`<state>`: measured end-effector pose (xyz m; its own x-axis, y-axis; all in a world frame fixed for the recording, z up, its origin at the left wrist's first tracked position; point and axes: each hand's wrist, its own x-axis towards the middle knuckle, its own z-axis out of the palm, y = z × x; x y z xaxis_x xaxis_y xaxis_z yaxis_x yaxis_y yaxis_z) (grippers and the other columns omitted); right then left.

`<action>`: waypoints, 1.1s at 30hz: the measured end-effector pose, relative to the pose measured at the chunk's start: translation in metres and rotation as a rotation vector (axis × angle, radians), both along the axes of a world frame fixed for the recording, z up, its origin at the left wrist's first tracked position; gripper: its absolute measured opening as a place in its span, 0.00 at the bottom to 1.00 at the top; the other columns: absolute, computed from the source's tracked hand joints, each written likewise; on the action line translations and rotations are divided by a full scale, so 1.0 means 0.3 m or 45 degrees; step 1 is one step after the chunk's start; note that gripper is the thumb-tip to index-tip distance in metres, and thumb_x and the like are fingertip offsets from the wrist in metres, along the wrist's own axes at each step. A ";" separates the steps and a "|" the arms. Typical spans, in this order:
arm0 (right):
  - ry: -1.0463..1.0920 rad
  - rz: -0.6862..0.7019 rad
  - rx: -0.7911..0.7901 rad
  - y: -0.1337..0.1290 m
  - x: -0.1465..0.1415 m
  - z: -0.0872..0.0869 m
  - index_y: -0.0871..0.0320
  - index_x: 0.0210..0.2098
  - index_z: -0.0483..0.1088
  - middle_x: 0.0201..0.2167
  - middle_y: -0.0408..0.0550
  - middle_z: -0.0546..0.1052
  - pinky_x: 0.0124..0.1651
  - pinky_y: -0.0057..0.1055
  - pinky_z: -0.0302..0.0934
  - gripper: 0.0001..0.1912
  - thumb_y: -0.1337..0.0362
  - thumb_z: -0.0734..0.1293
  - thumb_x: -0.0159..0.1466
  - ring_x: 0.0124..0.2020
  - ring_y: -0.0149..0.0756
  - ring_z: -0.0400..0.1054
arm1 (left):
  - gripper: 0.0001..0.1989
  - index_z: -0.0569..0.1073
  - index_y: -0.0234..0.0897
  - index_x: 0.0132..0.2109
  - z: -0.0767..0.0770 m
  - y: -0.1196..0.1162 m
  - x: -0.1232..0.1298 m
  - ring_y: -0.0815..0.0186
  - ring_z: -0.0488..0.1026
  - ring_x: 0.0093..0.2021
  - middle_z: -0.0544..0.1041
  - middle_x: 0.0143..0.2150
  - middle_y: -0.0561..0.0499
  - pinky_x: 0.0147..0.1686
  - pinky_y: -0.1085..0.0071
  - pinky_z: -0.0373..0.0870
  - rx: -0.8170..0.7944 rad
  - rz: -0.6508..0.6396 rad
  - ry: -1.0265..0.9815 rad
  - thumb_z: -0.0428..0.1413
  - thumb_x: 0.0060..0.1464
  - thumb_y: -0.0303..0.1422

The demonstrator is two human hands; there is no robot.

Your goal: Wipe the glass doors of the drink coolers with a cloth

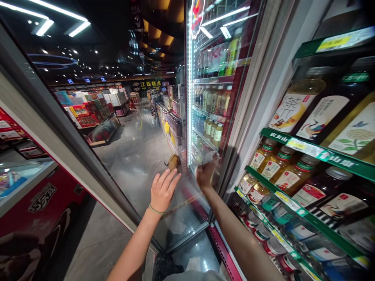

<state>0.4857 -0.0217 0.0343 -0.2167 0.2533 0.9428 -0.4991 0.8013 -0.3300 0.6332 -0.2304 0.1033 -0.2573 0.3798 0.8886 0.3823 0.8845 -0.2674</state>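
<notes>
An open glass cooler door [129,164] stands in front of me, its metal frame slanting down from the upper left. My left hand [164,191] is against the glass, fingers stretched out and holding nothing; a thin band circles its wrist. Farther right, my right hand [206,174] is up near the door's right-hand frame. Its fingers are closed on a crumpled whitish cloth [211,157], which is partly smeared by motion. The cloth appears to be on the glass.
Shelves of bottled drinks [293,171] with green price strips [322,152] fill the right side. Through the glass are a lit drinks cooler [213,97], boxed goods [84,111] and an aisle floor [134,136]. A red chest freezer [38,207] stands at the left.
</notes>
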 end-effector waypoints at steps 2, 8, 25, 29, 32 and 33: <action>0.008 0.063 0.112 -0.037 0.029 0.027 0.59 0.75 0.44 0.75 0.65 0.53 0.70 0.70 0.53 0.36 0.52 0.55 0.73 0.78 0.59 0.40 | 0.22 0.77 0.44 0.60 -0.002 -0.006 0.002 0.64 0.70 0.67 0.81 0.58 0.50 0.75 0.62 0.45 -0.008 -0.003 -0.026 0.51 0.65 0.22; -0.013 -0.004 0.098 -0.031 0.049 0.063 0.62 0.75 0.41 0.75 0.69 0.48 0.70 0.72 0.50 0.33 0.58 0.52 0.75 0.79 0.58 0.33 | 0.23 0.76 0.42 0.62 0.001 -0.021 0.011 0.64 0.70 0.66 0.81 0.58 0.48 0.74 0.63 0.48 -0.012 -0.046 -0.077 0.50 0.65 0.21; 0.050 0.137 0.460 -0.208 0.152 0.008 0.62 0.62 0.67 0.66 0.64 0.68 0.70 0.63 0.58 0.24 0.57 0.59 0.71 0.71 0.60 0.57 | 0.21 0.75 0.42 0.61 0.075 -0.058 0.089 0.58 0.73 0.62 0.81 0.56 0.44 0.58 0.61 0.68 0.098 -0.106 -0.140 0.52 0.64 0.23; -0.030 0.125 0.340 -0.201 0.156 0.020 0.66 0.62 0.66 0.69 0.70 0.63 0.67 0.69 0.58 0.25 0.59 0.61 0.70 0.73 0.64 0.50 | 0.20 0.76 0.40 0.58 0.092 -0.065 0.105 0.58 0.74 0.60 0.81 0.54 0.44 0.55 0.61 0.70 0.118 -0.112 -0.146 0.53 0.63 0.21; 0.064 0.135 0.493 -0.212 0.175 0.027 0.62 0.61 0.68 0.66 0.65 0.67 0.68 0.64 0.60 0.23 0.59 0.61 0.70 0.71 0.60 0.55 | 0.18 0.75 0.39 0.57 0.109 -0.068 0.118 0.57 0.74 0.59 0.80 0.54 0.44 0.54 0.61 0.71 0.137 -0.131 -0.165 0.54 0.63 0.21; 0.107 0.147 0.552 -0.218 0.176 0.039 0.60 0.60 0.69 0.65 0.63 0.68 0.68 0.62 0.60 0.22 0.58 0.61 0.70 0.70 0.58 0.57 | 0.18 0.75 0.39 0.58 0.114 -0.070 0.121 0.57 0.74 0.58 0.80 0.54 0.44 0.54 0.61 0.71 0.141 -0.140 -0.170 0.54 0.63 0.21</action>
